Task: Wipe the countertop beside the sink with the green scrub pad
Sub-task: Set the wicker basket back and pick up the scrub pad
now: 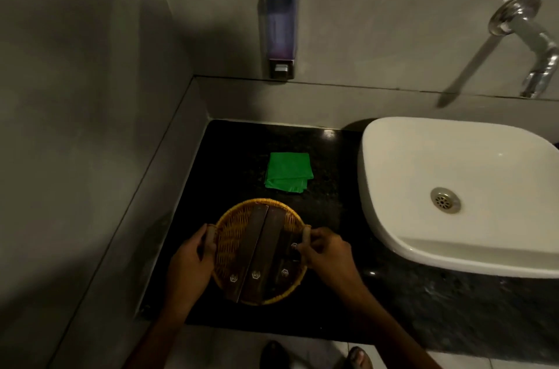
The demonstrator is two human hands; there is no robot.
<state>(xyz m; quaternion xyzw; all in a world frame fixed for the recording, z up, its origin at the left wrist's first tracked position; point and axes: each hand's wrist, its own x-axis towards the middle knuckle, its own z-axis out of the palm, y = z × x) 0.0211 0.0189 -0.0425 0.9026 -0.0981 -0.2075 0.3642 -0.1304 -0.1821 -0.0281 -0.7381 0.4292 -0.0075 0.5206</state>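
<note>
The green scrub pad (289,172) lies flat on the black granite countertop (230,163), left of the white sink (453,187), with nothing touching it. Nearer to me sits a round wicker basket (230,235) holding three dark flat packets (257,256). My left hand (189,266) grips the basket's left rim. On the opposite rim my right hand (328,250) has its fingers closed over the edge. Both hands are a short way in front of the pad.
A wall-mounted soap dispenser (279,27) hangs above the counter's back edge. A chrome tap (526,36) juts from the wall over the sink. Grey walls close in the counter at left and back. My feet (357,358) show on the floor below.
</note>
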